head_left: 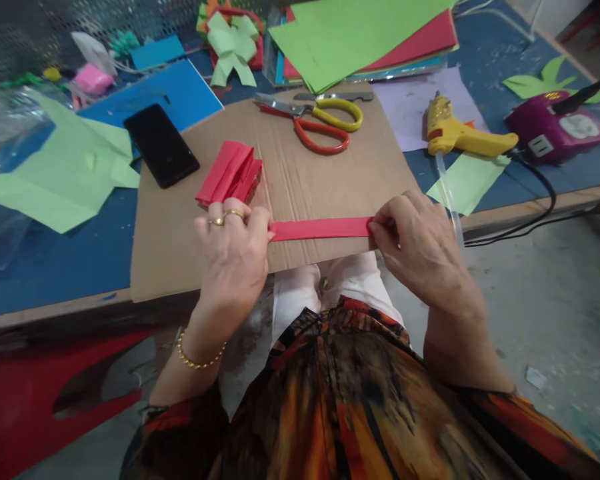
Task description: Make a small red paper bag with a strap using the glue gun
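Note:
A flat red strip (323, 229) stretches level between my two hands, near the front edge of a cardboard sheet (175, 233). Its left end is pinched in the closed fingers of my left hand (235, 250), which wears rings. At the other end, the thumb and fingers of my right hand (417, 243) are closed on the strip. Folded red paper (230, 172) lies just beyond my left hand. Scissors (317, 123) with one yellow and one red handle rest farther back on the cardboard, beside a grey blade (350, 97).
A black phone (161, 145) overlaps the cardboard's left side. Light green paper (75, 170) lies at the left. On the right are a yellow glue gun (467, 133), a purple power box (555, 127) and cables. Green sheets (350, 33) and a paper bow (233, 47) are at the back.

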Demonstrator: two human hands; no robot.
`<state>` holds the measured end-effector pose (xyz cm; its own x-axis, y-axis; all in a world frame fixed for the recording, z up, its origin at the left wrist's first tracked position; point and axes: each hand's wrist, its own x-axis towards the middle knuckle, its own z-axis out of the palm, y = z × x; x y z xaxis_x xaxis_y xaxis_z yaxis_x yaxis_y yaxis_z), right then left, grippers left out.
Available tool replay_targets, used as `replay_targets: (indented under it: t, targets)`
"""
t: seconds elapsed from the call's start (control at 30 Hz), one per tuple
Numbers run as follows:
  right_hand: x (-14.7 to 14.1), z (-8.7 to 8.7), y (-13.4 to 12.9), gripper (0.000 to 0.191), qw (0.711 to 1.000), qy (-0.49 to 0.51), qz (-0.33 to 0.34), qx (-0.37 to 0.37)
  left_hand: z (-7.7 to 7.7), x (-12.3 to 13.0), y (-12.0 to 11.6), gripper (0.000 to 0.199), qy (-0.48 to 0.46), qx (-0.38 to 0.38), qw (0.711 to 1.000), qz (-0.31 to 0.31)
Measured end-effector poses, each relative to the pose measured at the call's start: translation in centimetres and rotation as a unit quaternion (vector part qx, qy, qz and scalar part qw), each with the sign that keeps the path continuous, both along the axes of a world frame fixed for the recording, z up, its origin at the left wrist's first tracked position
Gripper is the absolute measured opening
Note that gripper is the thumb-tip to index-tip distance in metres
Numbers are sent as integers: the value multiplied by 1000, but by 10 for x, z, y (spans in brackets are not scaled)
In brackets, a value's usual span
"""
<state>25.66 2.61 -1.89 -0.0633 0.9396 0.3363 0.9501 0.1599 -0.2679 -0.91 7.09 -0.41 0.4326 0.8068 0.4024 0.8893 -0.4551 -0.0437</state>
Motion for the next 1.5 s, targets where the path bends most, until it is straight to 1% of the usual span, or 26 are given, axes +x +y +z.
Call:
replay_targets:
  t: [0.1,0.17,0.23,0.27,0.33,0.43,0.47,0.6,0.7,0.77,0.8,0.87,0.9,0.93,0.97,1.0,1.07,1.1,1.13,1.17,1.27,1.4,1.5]
  targets:
    - [2,-4,-2,15,1000,-6,-6,16,-6,5,-8,31,-3,70,997,-14]
    - [3,-6,-3,15,1000,-10,-7,21,-8,7,-14,37,12,79,996,-43]
    - [3,-7,-3,15,1000,-11,-2,25,-9,6,-21,37,31,60,996,-58]
    - [3,-7,-3,15,1000,-11,1,28,-10,5,-25,37,39,51,996,-55]
    - [2,-8,-4,15,999,-11,2,36,-12,3,-35,39,40,38,998,-39]
    - [-1,-9,-5,16,998,-9,-14,55,-15,5,-49,41,29,27,999,-15]
    - [-2,-10,-5,16,998,-7,-18,58,-15,7,-52,47,32,19,999,-10]
    - [-3,-12,-6,18,998,-2,-20,64,-16,21,-63,83,67,-10,998,15]
    - [-3,-13,-7,17,998,-12,-25,64,-15,31,-69,97,102,-26,994,28]
    - [-4,-11,-8,16,997,-21,-31,66,-14,35,-71,101,116,-41,992,37]
    - [-5,-10,-9,15,996,-26,-36,76,-14,36,-72,102,119,-49,991,42]
    - [-11,-6,-10,16,991,-32,-39,126,-13,36,-72,105,120,-63,990,46]
    - [-16,-5,-10,15,987,-30,-32,153,-13,36,-71,105,117,-69,990,44]
    - [-21,-4,-11,15,985,-23,-10,172,-13,35,-71,104,112,-72,990,38]
    - [-28,-4,-11,17,983,-15,27,181,-13,34,-70,101,102,-71,992,32]
    - [-34,-5,-12,21,982,-9,79,174,-14,34,-70,94,90,-66,993,28]
    - [-47,-10,-15,36,972,-13,188,141,-15,32,-70,74,66,-50,996,24]
    - [-51,-14,-17,44,968,-19,220,120,-15,31,-70,65,56,-40,997,23]
    - [-55,-18,-19,51,968,-22,230,99,-16,29,-70,59,47,-31,998,19]
    - [-57,-22,-23,57,971,-21,223,78,-16,28,-70,58,40,-26,999,11]
    - [-59,-30,-33,69,983,-8,176,45,-15,25,-69,68,22,-25,999,-14]
    - [-51,-34,-44,71,988,-11,145,57,-13,24,-68,73,30,-35,999,-18]
    - [-41,-35,-49,72,989,-12,129,73,-12,25,-68,81,55,-39,998,-10]
